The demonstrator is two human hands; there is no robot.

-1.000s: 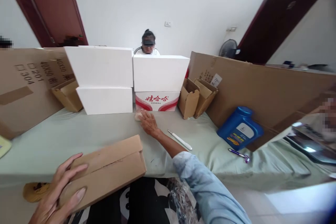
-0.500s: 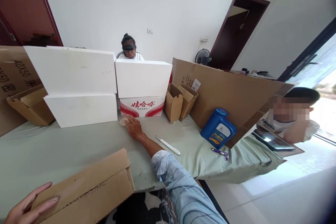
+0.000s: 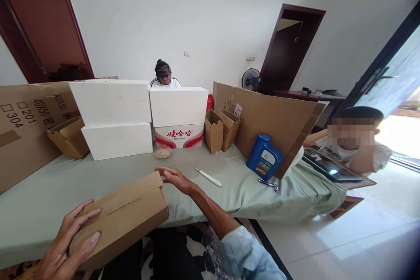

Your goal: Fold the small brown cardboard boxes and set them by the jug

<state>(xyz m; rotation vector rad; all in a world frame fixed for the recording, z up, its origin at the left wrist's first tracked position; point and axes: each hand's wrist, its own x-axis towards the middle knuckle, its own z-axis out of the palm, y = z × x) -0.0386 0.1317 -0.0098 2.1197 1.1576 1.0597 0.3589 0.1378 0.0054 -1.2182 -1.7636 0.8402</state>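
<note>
A brown cardboard box (image 3: 126, 216) lies tilted near the front edge of the cloth-covered table, partly above my lap. My left hand (image 3: 70, 240) grips its left end, with the fingers over the top and the thumb on the near side. Beside the box's far right corner is my right hand (image 3: 177, 179), fingers stretched out and holding nothing; whether its fingertips touch the cardboard I cannot tell. Past it, a small clear-wrapped bundle (image 3: 163, 152) rests against the printed red-and-white box (image 3: 179, 135). To the right of my right hand lies a white pen-shaped tool (image 3: 208, 176).
White boxes (image 3: 118, 104) are stacked across the back, with open brown cartons (image 3: 214, 131) beside them. Large cardboard panels (image 3: 267, 118) stand at both sides. A blue bottle (image 3: 264, 157) and a purple pen (image 3: 267, 185) are on the right. Two people sit around the table.
My right hand has let go of the clear-wrapped bundle and come back toward the cardboard box. My left hand shows further over the box's left end. The view has tilted up slightly.
</note>
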